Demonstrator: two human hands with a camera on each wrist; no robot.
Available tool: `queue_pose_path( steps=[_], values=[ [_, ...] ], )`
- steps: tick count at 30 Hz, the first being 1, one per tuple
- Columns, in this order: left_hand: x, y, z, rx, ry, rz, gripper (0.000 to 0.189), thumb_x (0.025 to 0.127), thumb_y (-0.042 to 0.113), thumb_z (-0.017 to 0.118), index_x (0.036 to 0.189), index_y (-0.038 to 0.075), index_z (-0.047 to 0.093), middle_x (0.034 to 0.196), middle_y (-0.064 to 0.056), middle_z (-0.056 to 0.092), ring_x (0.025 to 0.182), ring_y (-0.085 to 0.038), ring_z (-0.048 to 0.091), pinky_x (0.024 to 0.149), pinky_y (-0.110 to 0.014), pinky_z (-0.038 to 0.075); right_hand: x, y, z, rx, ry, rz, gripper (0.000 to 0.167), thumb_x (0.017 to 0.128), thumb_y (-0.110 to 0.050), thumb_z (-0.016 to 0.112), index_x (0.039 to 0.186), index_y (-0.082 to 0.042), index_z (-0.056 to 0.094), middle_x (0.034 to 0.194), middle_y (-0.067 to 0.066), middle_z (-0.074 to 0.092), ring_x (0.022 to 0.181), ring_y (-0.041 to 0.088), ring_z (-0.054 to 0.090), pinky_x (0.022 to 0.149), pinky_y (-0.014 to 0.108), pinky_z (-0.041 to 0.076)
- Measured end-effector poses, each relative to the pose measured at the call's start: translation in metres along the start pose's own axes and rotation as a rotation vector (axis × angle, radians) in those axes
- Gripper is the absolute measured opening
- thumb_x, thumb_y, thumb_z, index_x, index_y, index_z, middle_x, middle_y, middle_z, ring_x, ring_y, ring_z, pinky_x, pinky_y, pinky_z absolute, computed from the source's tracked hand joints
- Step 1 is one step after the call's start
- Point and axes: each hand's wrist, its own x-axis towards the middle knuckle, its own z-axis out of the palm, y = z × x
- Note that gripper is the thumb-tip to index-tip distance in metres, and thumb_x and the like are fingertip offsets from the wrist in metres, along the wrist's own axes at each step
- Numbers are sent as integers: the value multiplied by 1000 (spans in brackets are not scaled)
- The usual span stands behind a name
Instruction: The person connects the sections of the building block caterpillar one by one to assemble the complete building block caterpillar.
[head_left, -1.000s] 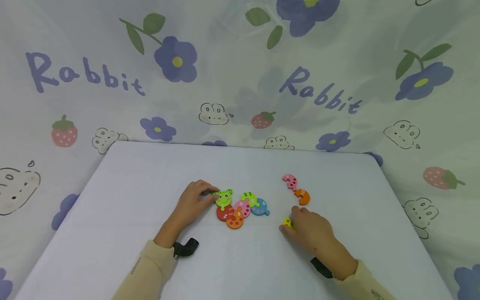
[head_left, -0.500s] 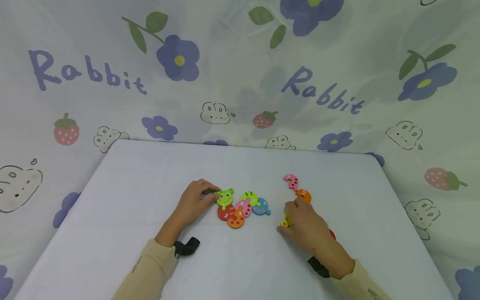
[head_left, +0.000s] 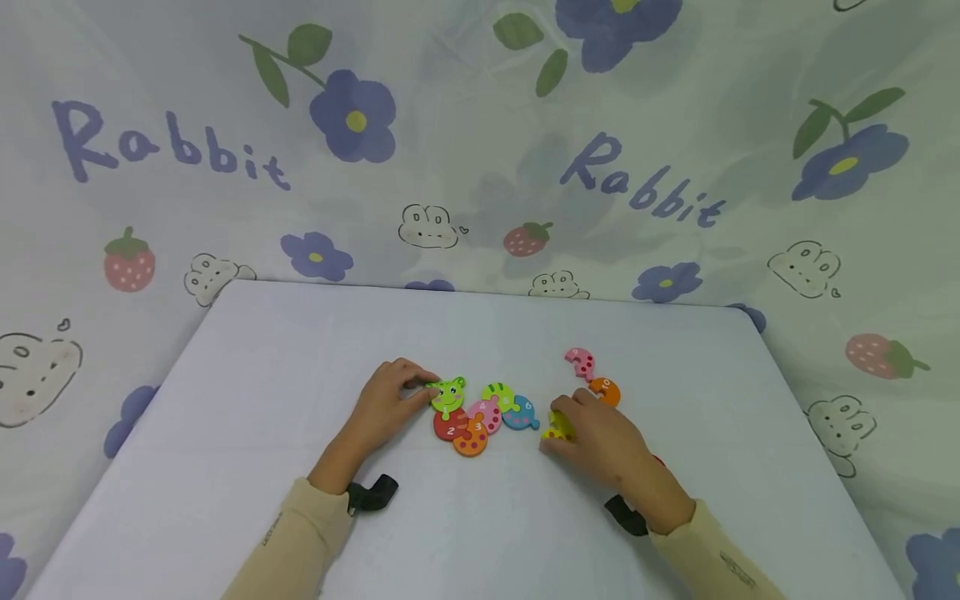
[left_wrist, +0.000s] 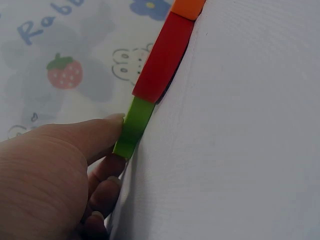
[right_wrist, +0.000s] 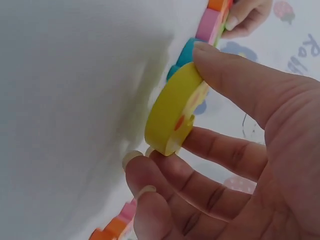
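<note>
A chain of numbered caterpillar puzzle pieces lies mid-table in the head view. It runs from the smiling green head piece (head_left: 450, 393) through red, orange, pink and green to the blue 6 piece (head_left: 519, 415). My left hand (head_left: 384, 404) holds the head piece by its left side; the left wrist view shows the thumb on the edge of the green piece (left_wrist: 135, 125). My right hand (head_left: 606, 440) pinches a yellow puzzle piece (right_wrist: 172, 112) with dots between thumb and fingers, just right of the blue piece's tab. Fingers cover part of this yellow piece.
Beyond the right hand lie a pink puzzle piece (head_left: 582, 362) and an orange 10 piece (head_left: 606, 392), end to end. A red edge (head_left: 659, 460) peeks out behind the right wrist. The white table (head_left: 337, 325) meets a printed curtain (head_left: 465, 167) at the back.
My right hand has moved left with the yellow piece, toward the blue end of the chain. My left hand has stayed at the head piece.
</note>
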Motion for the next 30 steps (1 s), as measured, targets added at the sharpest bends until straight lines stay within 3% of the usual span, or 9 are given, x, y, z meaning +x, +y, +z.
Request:
queue_pose_path(
  steps=[9, 21, 26, 30],
  values=[
    [1, 2, 1, 1, -4, 13, 19, 96, 25, 79, 114, 20, 78, 108, 4, 66, 98, -18, 53, 87, -41, 45, 16, -19, 2, 12, -11, 14, 56, 83, -52, 86, 123, -15, 71, 100, 1, 60, 79, 16, 53, 65, 30, 49],
    [1, 4, -2, -6, -2, 16, 19, 95, 25, 79, 114, 19, 78, 108, 5, 67, 99, -17, 54, 87, -41, 45, 18, -24, 11, -29, -10, 9, 60, 82, -52, 86, 122, -11, 71, 95, 2, 57, 80, 18, 53, 68, 30, 50],
    [0, 3, -2, -6, -7, 2, 19, 95, 24, 79, 114, 19, 78, 108, 4, 66, 99, -18, 53, 88, -41, 45, 18, -20, 13, -25, -18, 2, 66, 81, -53, 88, 128, -11, 69, 103, 4, 61, 86, 18, 55, 73, 32, 53],
    [0, 1, -2, -3, -8, 1, 19, 96, 24, 79, 114, 19, 78, 107, 4, 66, 98, -18, 53, 87, -41, 45, 16, -13, 7, 19, -51, 6, 72, 80, -53, 88, 136, -13, 65, 119, 5, 65, 100, 21, 61, 83, 38, 56]
  ],
)
